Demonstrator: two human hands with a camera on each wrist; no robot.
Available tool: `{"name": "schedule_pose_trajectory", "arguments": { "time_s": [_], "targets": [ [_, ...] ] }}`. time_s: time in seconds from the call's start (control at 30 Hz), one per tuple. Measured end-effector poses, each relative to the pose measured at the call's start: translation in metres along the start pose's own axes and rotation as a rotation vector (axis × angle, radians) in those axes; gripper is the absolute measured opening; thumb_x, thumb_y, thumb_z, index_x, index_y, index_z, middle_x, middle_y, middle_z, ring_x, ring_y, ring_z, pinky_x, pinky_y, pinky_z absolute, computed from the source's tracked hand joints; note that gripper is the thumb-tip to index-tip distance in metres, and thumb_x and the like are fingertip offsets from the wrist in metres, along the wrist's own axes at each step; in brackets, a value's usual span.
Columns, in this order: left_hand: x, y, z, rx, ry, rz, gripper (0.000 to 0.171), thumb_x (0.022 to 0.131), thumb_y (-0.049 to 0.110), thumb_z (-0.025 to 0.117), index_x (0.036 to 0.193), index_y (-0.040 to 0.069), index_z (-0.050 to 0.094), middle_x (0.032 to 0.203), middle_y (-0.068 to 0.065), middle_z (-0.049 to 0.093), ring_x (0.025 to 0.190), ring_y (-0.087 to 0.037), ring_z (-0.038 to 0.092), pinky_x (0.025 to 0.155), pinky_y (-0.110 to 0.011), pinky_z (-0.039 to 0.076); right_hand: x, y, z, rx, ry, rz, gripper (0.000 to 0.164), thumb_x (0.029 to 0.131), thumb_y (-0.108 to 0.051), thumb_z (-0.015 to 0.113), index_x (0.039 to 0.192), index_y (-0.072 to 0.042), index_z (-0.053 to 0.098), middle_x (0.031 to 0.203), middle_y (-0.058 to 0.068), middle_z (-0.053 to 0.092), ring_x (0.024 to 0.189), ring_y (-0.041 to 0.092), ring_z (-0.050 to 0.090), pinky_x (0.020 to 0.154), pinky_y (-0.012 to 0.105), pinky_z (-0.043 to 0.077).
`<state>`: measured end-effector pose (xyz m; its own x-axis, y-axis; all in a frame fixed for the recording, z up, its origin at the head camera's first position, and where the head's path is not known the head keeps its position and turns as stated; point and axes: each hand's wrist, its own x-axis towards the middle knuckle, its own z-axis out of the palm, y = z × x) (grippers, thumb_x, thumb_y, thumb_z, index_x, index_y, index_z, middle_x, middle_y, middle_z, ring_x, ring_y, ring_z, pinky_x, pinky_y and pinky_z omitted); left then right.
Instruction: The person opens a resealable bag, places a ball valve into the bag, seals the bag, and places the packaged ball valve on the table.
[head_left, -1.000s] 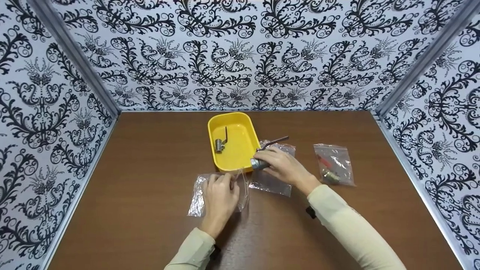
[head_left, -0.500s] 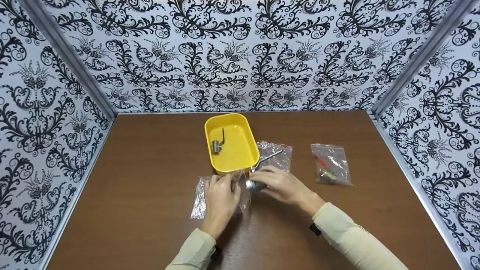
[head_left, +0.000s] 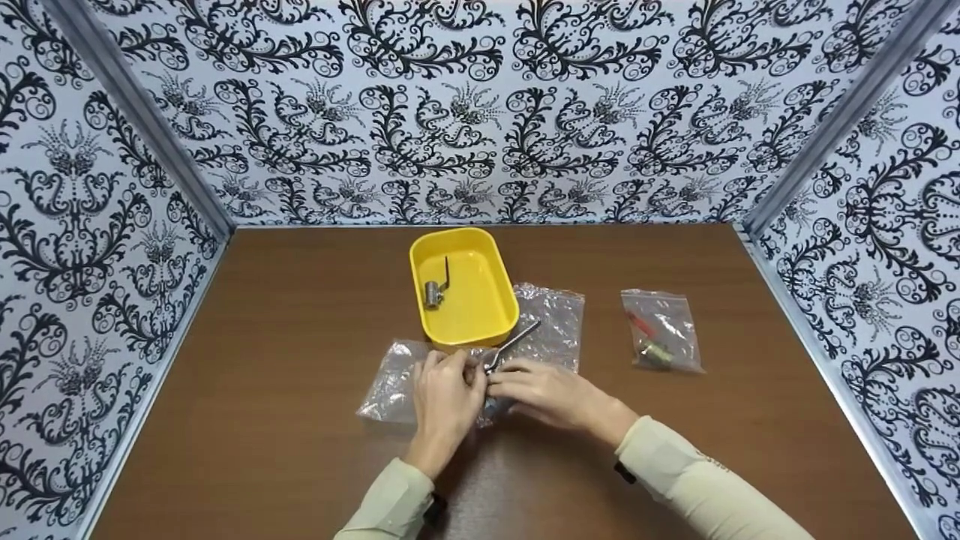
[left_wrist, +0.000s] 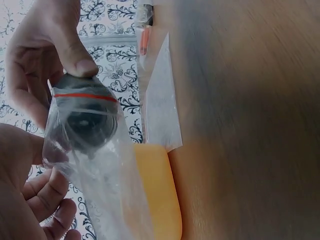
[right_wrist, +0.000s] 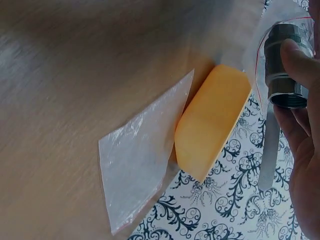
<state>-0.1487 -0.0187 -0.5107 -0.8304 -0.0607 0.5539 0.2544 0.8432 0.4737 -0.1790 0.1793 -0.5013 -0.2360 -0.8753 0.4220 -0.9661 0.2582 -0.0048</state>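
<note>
1. Fingers of the left hand [head_left: 446, 390] are curled and pinch a clear plastic bag [head_left: 390, 382] in front of the yellow tray's near end. The bag spreads out to the left of that hand, and a red line runs along its mouth.
2. Inside the yellow tray [head_left: 476, 296], close to its left wall, lies a small metal valve [head_left: 433, 294], its dark lever directed toward the tray's far end.
3. In front of the tray's near right corner, between the two hands, is a large metal valve [right_wrist: 275, 62] at the bag's mouth. Part of its body shows through the film below the red line, while the rest is bare. Its lever [right_wrist: 270, 150] sticks out free of the bag, slanting past the tray's near right corner.
4. Right of that, the right hand [head_left: 551, 394] has its fingers clamped on the large valve's body, thumb laid against the metal.
5. Just beside the tray's right side, a flat clear bag [head_left: 555, 322] lies on the wooden tabletop [head_left: 277, 360]; whether it touches the tray I cannot tell.
6. Well apart to the tray's right, another clear bag [head_left: 679, 330] holds a red strip [head_left: 640, 324] and a brassy fitting [head_left: 655, 354].
7. Behind the tray rises a wall [head_left: 450, 112] patterned with black scrolls on white.
</note>
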Motion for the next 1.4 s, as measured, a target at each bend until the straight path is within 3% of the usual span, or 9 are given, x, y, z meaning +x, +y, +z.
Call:
{"name": "schedule_pose_trajectory", "arguments": {
  "time_s": [0.33,0.63,0.87,1.1,1.4],
  "targets": [
    [-0.004,0.004,-0.001,-0.083,0.007,-0.007,0.007,0.077,0.015,0.072,0.074,0.018,0.067,0.062,0.008,0.063,0.068,-0.015,0.053,0.072,-0.032,0.039,0.004,-0.005,0.013,0.0,0.123,0.164,0.047,0.076,-0.012,0.08,0.12,-0.007,0.064,0.121,0.006,0.068,0.111,0.024,0.063,0.095,0.035,0.053],
    [-0.003,0.003,-0.001,-0.122,0.013,-0.005,0.003,0.08,0.018,0.071,0.078,0.019,0.069,0.06,0.009,0.061,0.067,-0.014,0.051,0.075,-0.033,0.039,0.005,-0.006,0.022,-0.073,0.153,-0.086,0.027,0.073,-0.009,0.077,0.1,-0.01,0.072,0.105,0.001,0.073,0.106,0.021,0.067,0.096,0.033,0.052],
    [-0.005,0.0,-0.002,-0.175,-0.025,0.009,0.006,0.082,0.022,0.072,0.081,0.017,0.073,0.061,0.01,0.06,0.066,-0.01,0.049,0.075,-0.032,0.04,0.006,-0.012,0.035,-0.07,0.218,0.028,0.023,0.077,-0.015,0.078,0.098,-0.009,0.073,0.106,0.005,0.074,0.106,0.023,0.068,0.095,0.034,0.053],
    [-0.006,0.002,0.0,-0.229,-0.055,-0.036,0.006,0.083,0.022,0.071,0.081,0.017,0.072,0.062,0.008,0.059,0.068,-0.011,0.051,0.078,-0.033,0.04,0.01,-0.015,0.042,-0.108,0.235,-0.12,0.015,0.082,-0.017,0.074,0.095,-0.012,0.075,0.103,0.001,0.075,0.104,0.02,0.068,0.097,0.031,0.052],
    [-0.007,0.004,-0.003,-0.208,-0.04,-0.072,0.004,0.08,0.02,0.073,0.078,0.018,0.071,0.063,0.008,0.057,0.067,-0.01,0.05,0.08,-0.033,0.041,0.017,-0.02,0.049,-0.15,0.159,-0.018,0.019,0.083,-0.03,0.072,0.095,-0.016,0.075,0.101,-0.002,0.076,0.1,0.016,0.068,0.092,0.026,0.052]
  ]
}}
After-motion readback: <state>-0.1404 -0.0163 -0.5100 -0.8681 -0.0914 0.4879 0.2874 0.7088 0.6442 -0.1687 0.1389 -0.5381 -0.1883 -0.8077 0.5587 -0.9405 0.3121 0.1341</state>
